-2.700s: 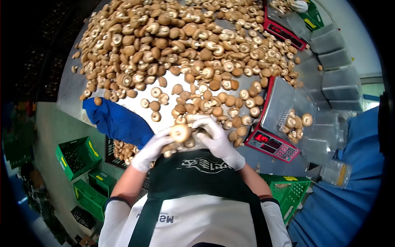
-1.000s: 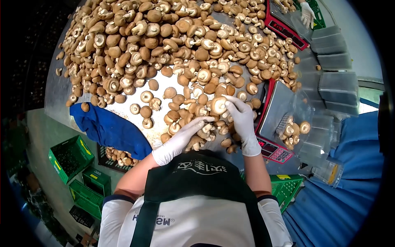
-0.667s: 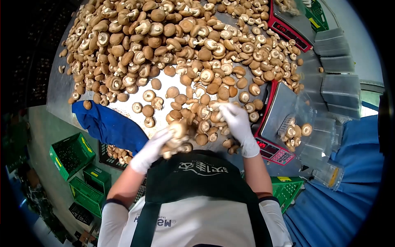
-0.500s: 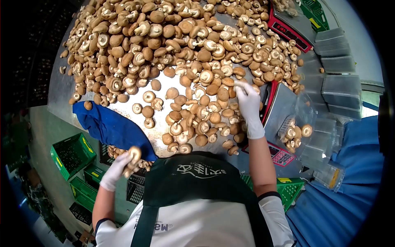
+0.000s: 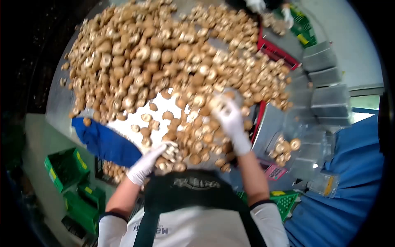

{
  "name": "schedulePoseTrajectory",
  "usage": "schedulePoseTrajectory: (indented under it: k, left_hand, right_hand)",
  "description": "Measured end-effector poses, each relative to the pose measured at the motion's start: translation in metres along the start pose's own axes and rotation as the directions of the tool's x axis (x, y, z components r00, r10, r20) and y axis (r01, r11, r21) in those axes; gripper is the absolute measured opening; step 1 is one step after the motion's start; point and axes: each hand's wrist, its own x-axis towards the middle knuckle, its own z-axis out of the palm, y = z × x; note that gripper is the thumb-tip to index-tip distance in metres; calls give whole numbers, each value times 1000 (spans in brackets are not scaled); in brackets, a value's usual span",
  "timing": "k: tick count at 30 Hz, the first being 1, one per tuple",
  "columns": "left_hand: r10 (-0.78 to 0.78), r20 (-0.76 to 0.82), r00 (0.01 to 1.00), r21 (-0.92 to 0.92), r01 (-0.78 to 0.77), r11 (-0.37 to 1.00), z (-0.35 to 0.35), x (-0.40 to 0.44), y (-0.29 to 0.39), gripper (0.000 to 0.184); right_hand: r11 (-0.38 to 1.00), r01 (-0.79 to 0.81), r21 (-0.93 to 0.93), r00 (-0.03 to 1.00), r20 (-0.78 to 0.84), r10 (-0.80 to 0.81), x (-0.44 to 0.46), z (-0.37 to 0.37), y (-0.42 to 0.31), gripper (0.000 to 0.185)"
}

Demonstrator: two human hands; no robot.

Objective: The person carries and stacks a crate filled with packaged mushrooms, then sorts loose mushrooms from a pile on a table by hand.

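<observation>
Both my hands wear white gloves. My left hand [image 5: 149, 161] is at the near edge of the metal table, its fingers curled over pale mushrooms [image 5: 169, 153] that show stems and undersides. My right hand [image 5: 231, 120] reaches over the loose mushrooms in the middle, its fingertips closed round a light-coloured mushroom [image 5: 217, 104]; motion blur softens the details. Between the hands lie scattered brown-capped mushrooms [image 5: 197, 133]. Beyond them rises a large heap of mushrooms [image 5: 135, 53].
A scale [image 5: 269, 123] stands right of my right hand, bearing a clear tray of mushrooms [image 5: 283, 151]. Stacked plastic trays [image 5: 329, 99] line the right side. A blue cloth [image 5: 105, 140] drapes the left edge above green crates [image 5: 68, 166]. Another person's gloved hand [image 5: 288, 17] is at the far scale.
My left hand has moved from beside the table, where it held a mushroom, up and right to the table edge. My right hand has shifted left and nearer me. Another person's hands have appeared at the top.
</observation>
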Motion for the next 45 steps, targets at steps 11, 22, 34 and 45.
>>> schedulePoseTrajectory:
  k: [11, 22, 34, 45]
  left_hand:
    - [24, 308, 951, -271, 63, 961, 40, 36, 5, 46]
    - [-36, 278, 960, -399, 150, 905, 26, 22, -16, 59]
    - [15, 331, 944, -474, 153, 867, 36, 27, -7, 68]
    - [-4, 239, 971, -521, 132, 843, 28, 16, 6, 62]
  right_hand:
    - [987, -73, -141, 951, 287, 111, -10, 13, -38, 36]
    - [942, -267, 204, 964, 58, 261, 45, 14, 15, 25]
    - [993, -98, -59, 833, 541, 114, -54, 22, -53, 16]
    - [863, 276, -424, 959, 185, -216, 25, 45, 1, 34]
